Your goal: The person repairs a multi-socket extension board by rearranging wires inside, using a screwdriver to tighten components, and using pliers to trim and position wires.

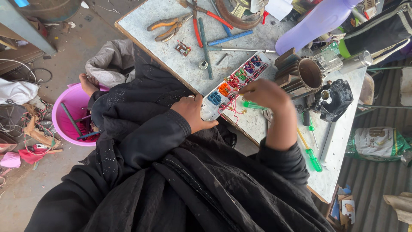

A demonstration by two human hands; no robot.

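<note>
An opened white power strip (235, 82) with coloured sockets and red wires lies on the grey worktable (180, 64). My left hand (193, 113) grips its near end at the table edge, a ring on one finger. My right hand (262, 93) hovers over the strip's middle, closed on a green-handled screwdriver (253, 105) whose handle sticks out below the fingers. Black sleeves cover both arms.
Orange-handled pliers (165, 26), red-handled pliers (201, 21), a blue-handled tool (229, 38), a purple bottle (311, 23), a motor housing (304, 75) and another green screwdriver (312, 158) lie on the table. A pink basin (71, 116) sits on the floor at left.
</note>
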